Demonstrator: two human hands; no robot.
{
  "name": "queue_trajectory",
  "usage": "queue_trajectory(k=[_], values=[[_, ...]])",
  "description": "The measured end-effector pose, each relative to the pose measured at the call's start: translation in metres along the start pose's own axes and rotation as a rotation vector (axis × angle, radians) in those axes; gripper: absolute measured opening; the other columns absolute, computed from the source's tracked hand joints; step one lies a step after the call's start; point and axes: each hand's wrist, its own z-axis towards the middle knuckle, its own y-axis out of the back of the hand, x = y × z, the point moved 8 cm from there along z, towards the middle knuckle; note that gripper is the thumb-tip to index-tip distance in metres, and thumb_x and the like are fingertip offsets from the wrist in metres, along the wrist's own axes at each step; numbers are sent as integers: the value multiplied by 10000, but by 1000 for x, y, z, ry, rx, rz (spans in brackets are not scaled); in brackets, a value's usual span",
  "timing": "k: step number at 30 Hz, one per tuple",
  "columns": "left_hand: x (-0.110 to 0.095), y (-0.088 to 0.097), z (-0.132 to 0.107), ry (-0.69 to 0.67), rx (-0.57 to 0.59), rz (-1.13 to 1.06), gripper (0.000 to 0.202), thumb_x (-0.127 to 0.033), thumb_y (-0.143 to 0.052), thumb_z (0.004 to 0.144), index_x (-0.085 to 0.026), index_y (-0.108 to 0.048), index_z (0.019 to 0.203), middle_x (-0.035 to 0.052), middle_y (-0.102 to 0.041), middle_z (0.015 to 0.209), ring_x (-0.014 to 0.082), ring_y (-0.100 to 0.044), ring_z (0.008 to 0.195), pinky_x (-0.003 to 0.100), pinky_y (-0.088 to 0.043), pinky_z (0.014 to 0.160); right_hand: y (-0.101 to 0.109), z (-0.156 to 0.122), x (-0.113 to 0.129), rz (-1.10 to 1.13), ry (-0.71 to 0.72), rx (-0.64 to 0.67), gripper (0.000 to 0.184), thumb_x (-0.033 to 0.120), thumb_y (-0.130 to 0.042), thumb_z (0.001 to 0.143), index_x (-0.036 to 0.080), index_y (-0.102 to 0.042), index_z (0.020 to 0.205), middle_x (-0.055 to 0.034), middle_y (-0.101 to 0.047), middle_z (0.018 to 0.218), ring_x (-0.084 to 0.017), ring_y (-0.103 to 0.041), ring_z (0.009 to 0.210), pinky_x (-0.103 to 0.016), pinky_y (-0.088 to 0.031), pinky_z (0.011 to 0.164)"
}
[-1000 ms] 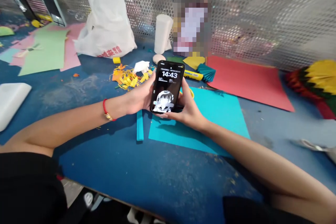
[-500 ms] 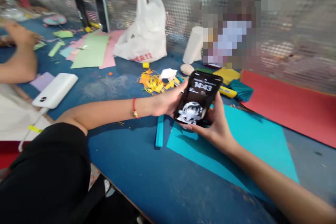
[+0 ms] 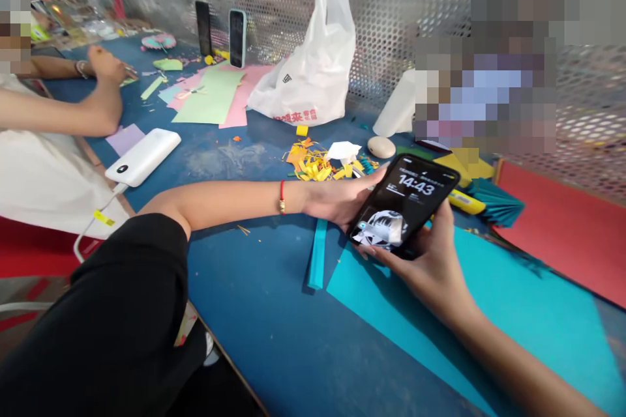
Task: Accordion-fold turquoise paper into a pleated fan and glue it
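A black smartphone (image 3: 398, 208), its lock screen lit and reading 14:43, is held tilted above the table between both hands. My left hand (image 3: 337, 201), with a red bracelet at the wrist, grips the phone's left edge. On the lower right side my right hand (image 3: 430, 260) holds it, thumb along the bottom edge and the other fingers partly hidden behind. Beneath the hands lies a turquoise paper sheet (image 3: 528, 313). A folded turquoise paper strip (image 3: 317, 257) rests on the blue table just below my left hand.
Orange and yellow paper scraps (image 3: 313, 163) lie behind my left hand, near a white plastic bag (image 3: 313, 71). A white power bank (image 3: 143, 158) with a cable is at left, by another person's arm (image 3: 92, 107). Red paper (image 3: 567, 228) and a yellow cutter (image 3: 464, 202) are at right.
The view has swung left, so everything sits further right and the person at left shows more. Both hands still hold the smartphone, its screen still lit.
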Motion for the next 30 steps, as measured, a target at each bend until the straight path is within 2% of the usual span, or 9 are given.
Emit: queue_trajectory(k=[4,6,10,14,17,21,24,27,30], values=[[-3,-2,-4,-52,49,29,801,-815,-250,994,-281,-640,1446,84,-711,1387,316,-696,1256,530,-503,1146,2,2,-3,19,-83,-11,968,499,-750,920,357,-164,1678,-111,-614,1497,-360,-719,1214,-596,-662,981],[-6,-2,-7,-71,48,57,783,-776,-191,1030,-295,-544,1538,89,-637,1501,315,-684,1284,561,-479,1159,1,3,-4,72,-114,3,902,565,-649,972,329,-148,1684,-109,-606,1510,-346,-713,1213,-587,-653,996],[-11,0,-9,-73,42,152,846,-683,54,1063,-208,-339,1642,156,-523,1589,332,-673,1298,622,-487,1101,-1,7,-5,129,-143,60,955,645,-620,963,361,-79,1697,-71,-596,1526,-328,-697,1215,-547,-655,992],[-11,0,-9,-74,17,118,835,-656,58,1078,-164,-319,1638,164,-566,1541,304,-707,1228,588,-512,1071,0,6,-6,133,-159,81,1016,662,-657,940,361,-55,1700,-72,-672,1412,-316,-728,1099,-512,-675,892],[-8,4,-7,-70,33,37,827,-670,42,1078,-177,-326,1631,128,-583,1536,298,-665,1291,562,-511,1076,0,6,-7,142,-140,115,1019,632,-662,952,347,-30,1699,-77,-701,1350,-293,-741,1026,-492,-675,865],[-4,7,-6,-78,68,-55,900,-821,-167,1022,-186,-388,1621,143,-588,1539,316,-666,1288,481,-531,1088,0,7,-7,166,-93,152,1000,593,-665,965,312,-42,1695,-102,-652,1445,-292,-718,1145,-477,-668,918],[-5,7,-8,-111,65,-73,907,-846,-391,972,-181,-455,1586,144,-599,1528,350,-653,1285,499,-526,1092,0,7,-5,189,-71,160,985,559,-672,976,303,-46,1691,-104,-654,1448,-282,-721,1154,-450,-671,908],[-4,7,-11,-124,42,-74,688,-563,-603,951,-174,-538,1515,117,-684,1410,351,-661,1251,520,-531,1061,-1,5,0,200,-44,174,985,542,-683,977,292,-48,1688,-107,-646,1468,-288,-696,1239,-443,-660,960],[-1,10,-11,-112,38,-99,521,-329,-659,824,-198,-686,1328,83,-769,1224,319,-687,1165,477,-549,1017,-2,3,3,170,-25,193,991,564,-668,980,301,-30,1691,-109,-636,1482,-301,-677,1280,-457,-654,976]])
